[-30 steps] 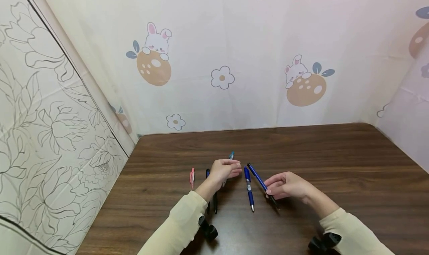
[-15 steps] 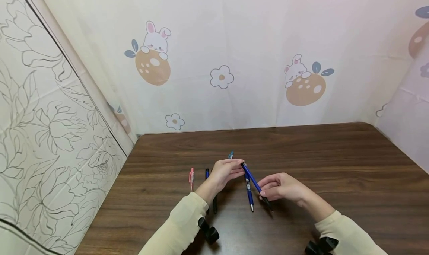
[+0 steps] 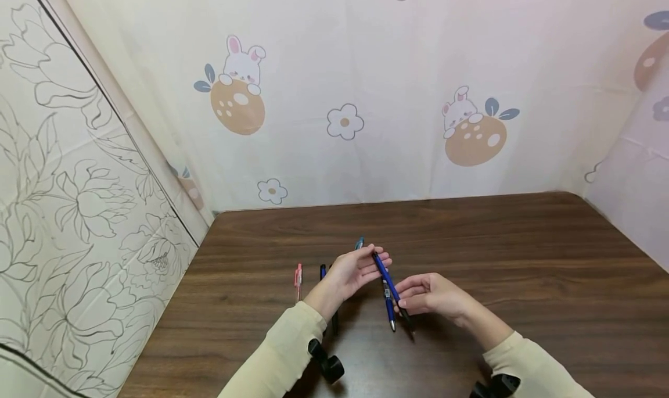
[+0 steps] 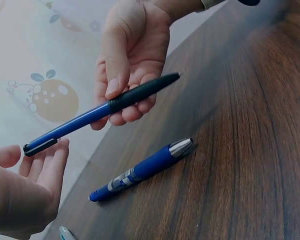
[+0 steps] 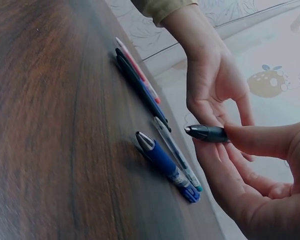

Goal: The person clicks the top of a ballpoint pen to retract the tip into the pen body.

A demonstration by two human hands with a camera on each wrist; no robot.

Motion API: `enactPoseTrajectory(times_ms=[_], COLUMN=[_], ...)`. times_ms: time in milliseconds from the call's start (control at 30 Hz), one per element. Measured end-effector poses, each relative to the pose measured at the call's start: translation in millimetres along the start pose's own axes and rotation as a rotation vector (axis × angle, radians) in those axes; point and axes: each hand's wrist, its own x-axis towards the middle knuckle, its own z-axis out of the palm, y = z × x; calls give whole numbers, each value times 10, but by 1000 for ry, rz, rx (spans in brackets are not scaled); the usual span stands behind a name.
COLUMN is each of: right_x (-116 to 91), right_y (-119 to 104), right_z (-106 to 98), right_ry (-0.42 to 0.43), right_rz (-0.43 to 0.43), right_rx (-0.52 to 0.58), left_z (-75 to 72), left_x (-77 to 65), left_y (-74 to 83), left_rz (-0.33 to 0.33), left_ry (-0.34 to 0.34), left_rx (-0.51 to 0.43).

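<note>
My right hand (image 3: 436, 296) pinches a blue pen with a black grip (image 3: 388, 280) between thumb and fingers, above the wooden table. The pen slants, its black clip end toward my left hand (image 3: 357, 275). In the left wrist view, that clip end lies by the straight fingers of the left hand, with the thumb apart from it. The left palm is turned up. Below the held pen, a second blue pen with a silver tip (image 4: 150, 167) lies on the table. A clear pen with a teal end (image 5: 176, 152) lies beside it in the right wrist view.
The wooden table (image 3: 496, 241) also bears a pink pen (image 3: 298, 279) and dark pens (image 5: 140, 90) at the left, partly behind the left forearm in the head view. A printed curtain (image 3: 308, 67) hangs along the back edge.
My right hand has moved left with the blue pen, bringing its clip end to the left hand. The left hand has shifted slightly right and turned its palm up, fingers spreading.
</note>
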Motion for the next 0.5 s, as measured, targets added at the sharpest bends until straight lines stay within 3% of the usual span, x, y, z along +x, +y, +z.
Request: enactPoseTrajectory(times_ms=[233, 500], right_x=[46, 83], right_y=[28, 62], right_z=[44, 140], right_ry=[65, -4], right_rz=[-4, -24], right_rx=[31, 135], left_z=[25, -2], left_x=[1, -54], left_y=[26, 104], left_rz=[3, 46], left_ry=[-11, 73], left_rx=[-37, -41])
